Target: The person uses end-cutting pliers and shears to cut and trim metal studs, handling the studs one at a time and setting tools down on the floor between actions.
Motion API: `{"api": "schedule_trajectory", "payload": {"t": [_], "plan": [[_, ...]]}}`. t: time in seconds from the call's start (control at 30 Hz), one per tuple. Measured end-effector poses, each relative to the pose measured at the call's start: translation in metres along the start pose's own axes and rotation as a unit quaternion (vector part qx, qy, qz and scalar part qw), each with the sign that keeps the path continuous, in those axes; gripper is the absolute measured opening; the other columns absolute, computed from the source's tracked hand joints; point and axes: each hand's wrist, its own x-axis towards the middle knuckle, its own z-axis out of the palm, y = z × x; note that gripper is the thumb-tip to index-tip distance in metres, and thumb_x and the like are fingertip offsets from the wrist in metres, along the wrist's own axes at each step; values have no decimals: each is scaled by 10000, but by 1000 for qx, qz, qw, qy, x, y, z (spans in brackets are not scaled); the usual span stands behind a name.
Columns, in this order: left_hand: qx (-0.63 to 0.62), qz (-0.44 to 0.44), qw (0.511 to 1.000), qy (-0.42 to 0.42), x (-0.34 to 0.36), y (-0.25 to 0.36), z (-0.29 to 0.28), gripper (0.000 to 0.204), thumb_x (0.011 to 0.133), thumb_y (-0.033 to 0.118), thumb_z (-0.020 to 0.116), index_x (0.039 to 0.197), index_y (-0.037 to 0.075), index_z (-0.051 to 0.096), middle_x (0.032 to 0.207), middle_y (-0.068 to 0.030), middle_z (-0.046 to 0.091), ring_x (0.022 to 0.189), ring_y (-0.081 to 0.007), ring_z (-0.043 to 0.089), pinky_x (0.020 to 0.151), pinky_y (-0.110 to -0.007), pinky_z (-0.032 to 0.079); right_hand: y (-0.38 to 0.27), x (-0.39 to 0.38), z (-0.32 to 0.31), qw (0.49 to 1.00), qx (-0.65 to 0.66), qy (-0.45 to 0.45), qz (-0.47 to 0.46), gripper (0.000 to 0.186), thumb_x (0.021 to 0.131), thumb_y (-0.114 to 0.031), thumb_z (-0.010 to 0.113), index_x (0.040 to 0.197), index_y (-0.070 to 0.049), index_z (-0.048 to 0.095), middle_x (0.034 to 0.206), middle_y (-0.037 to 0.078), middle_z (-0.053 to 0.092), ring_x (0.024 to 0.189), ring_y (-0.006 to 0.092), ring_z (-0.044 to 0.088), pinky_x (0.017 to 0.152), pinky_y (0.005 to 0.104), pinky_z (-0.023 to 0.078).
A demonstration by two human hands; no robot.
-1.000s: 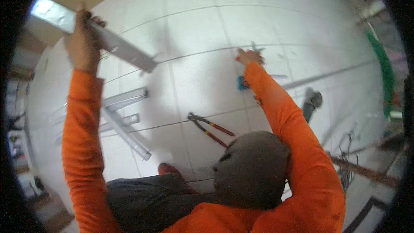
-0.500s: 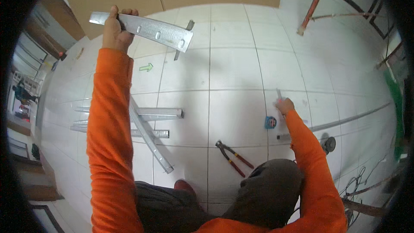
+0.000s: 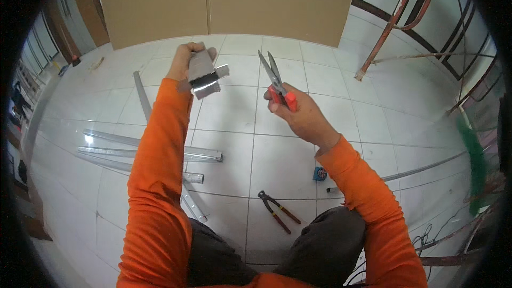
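Note:
My left hand (image 3: 184, 58) is closed around a metal channel (image 3: 201, 65), held up off the floor. The channel's near end points back at me, with cut flaps spread outward around a dark opening. To the right, my right hand (image 3: 304, 112) grips red-handled tin snips (image 3: 276, 82) in a closed fist. Their grey pointed blades are slightly apart and aim away from me. A gap separates snips and channel.
Several metal channels (image 3: 205, 154) lie on the tiled floor at left. Pincers (image 3: 274, 209), a blue tape measure (image 3: 319, 174) and a long metal bar (image 3: 421, 168) lie nearer right. Cardboard (image 3: 160, 10) stands at the back; a rusty metal frame (image 3: 392, 26) stands right.
My right hand has risen from the floor with the tin snips and moved inward. My left hand has turned the channel so its flapped end faces me. The view has tilted up.

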Motion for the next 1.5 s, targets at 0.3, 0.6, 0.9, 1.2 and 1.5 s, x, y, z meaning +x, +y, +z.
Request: {"api": "schedule_trajectory", "payload": {"t": [0.3, 0.6, 0.9, 1.2, 1.5], "plan": [[36, -96, 995, -1, 2, -29, -6, 247, 842, 36, 491, 1033, -32, 349, 877, -225, 465, 696, -310, 562, 594, -487, 515, -16, -11, 37, 997, 25, -69, 4, 281, 891, -204, 634, 1071, 4, 579, 901, 110, 653, 839, 214, 603, 830, 319, 491], [-20, -92, 994, 55, 19, -30, -20, 266, 848, 16, 465, 1059, -26, 308, 971, -220, 403, 765, -309, 544, 634, -480, 533, -19, -18, 44, 974, 203, -102, 24, 289, 869, -112, 630, 1126, -4, 552, 939, 65, 608, 900, 166, 584, 872, 317, 483], [-42, -39, 990, 125, 34, -34, -31, 362, 857, -3, 432, 1184, -68, 293, 1050, -238, 382, 788, -355, 547, 647, -470, 560, -8, -19, 37, 992, 87, -87, 5, 294, 889, -192, 616, 1113, -6, 579, 936, 86, 634, 886, 200, 605, 837, 333, 492], [464, 275, 842, -2, 61, -32, -105, 266, 841, 35, 620, 1061, -73, 517, 987, -230, 564, 943, -322, 615, 761, -386, 552, -19, -14, 42, 994, 21, -64, 83, 340, 925, -335, 630, 1010, -9, 588, 823, 77, 603, 746, 199, 596, 744, 344, 492], [278, 86, 955, -56, -26, -32, 36, 396, 863, 180, 696, 1205, 25, 568, 930, -27, 581, 672, -133, 584, 610, -270, 525, 27, -7, -41, 810, 569, 144, -3, 292, 979, -338, 582, 943, -50, 553, 842, 108, 588, 817, 263, 611, 783, 422, 515]]}}
